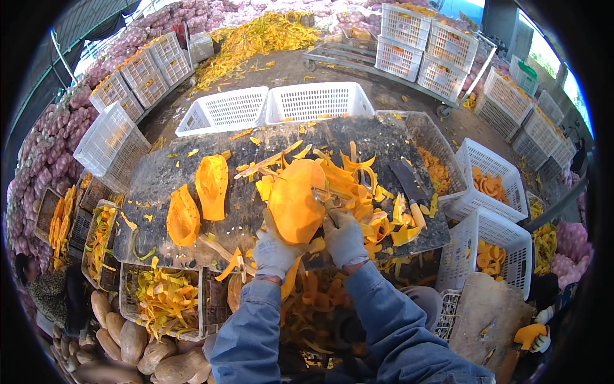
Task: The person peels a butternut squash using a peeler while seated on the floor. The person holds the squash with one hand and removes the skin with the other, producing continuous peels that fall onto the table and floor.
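Observation:
A peeled orange squash (295,206) is in front of me on a dark, worn board (148,165). My gloved left hand (275,252) grips its lower left side. In my gloved right hand (345,237) is a peeler (327,196), its metal head against the squash's right side. The peeler's handle is mostly hidden by my fingers. Curled squash peelings (369,216) are heaped around the squash's right side. Two hollowed squash halves, one upright (212,192) and one slightly tilted (183,218), lie to the left. A cleaver (408,180) with a wooden handle rests at the right.
Two white plastic crates (319,101) stand beyond the board. Crates of cut squash (489,185) flank its right side. A crate of peelings (165,297) and whole squashes (136,343) are at lower left. At lower right, a co-worker's gloved hand (541,342) holds an orange piece; another person sits at left.

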The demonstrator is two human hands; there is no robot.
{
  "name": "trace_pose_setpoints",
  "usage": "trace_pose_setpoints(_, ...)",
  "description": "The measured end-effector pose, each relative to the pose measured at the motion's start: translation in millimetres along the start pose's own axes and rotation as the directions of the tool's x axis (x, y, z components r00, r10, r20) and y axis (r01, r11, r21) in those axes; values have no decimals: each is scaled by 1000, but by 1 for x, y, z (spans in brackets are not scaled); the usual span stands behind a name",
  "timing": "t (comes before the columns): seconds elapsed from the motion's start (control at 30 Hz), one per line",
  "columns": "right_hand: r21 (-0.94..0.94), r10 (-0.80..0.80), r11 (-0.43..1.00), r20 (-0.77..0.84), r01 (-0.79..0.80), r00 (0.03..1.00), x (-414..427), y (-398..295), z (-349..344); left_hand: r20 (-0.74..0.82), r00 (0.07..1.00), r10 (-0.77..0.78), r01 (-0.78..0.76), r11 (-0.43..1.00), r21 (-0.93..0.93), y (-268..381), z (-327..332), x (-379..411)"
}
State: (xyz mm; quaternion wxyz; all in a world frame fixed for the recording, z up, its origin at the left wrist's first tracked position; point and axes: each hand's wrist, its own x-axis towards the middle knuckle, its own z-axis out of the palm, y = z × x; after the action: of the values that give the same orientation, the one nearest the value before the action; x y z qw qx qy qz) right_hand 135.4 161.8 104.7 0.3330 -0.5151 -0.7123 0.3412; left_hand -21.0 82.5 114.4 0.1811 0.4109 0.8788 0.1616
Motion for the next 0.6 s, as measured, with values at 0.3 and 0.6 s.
trace_pose_setpoints(0.3, -142, -78, 987, 20, 80, 997, 90, -19, 15, 5, 1000, 0, 0, 1000, 13, -4, 5, 4)
trace_pose_setpoints(0.6, -149, -56, 987, 63, 65, 996, 5, -16, 18, 32, 999, 1, -2, 999, 32, 0, 1, 0)
